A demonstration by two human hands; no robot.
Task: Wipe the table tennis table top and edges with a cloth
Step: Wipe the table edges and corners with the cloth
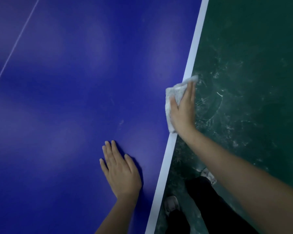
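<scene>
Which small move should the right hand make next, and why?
Probably slide the cloth along the white edge, away from the body: the right hand presses it there, and the left hand braces flat on the blue top.

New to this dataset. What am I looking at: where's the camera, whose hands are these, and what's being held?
There is no robot here. A person wears one wide-angle camera on the head, looking forward and down, so both hands are the wearer's own.

The big blue surface is the table tennis table top. It has a white border line along its edge and a thin white line at upper left. The scuffed green floor lies beyond the edge, and the wearer's dark trousers and a shoe show below.

The left hand lies flat on the blue top and holds nothing. The right hand presses a white cloth against the table's edge, thumb on top and straight fingers along the side.
</scene>
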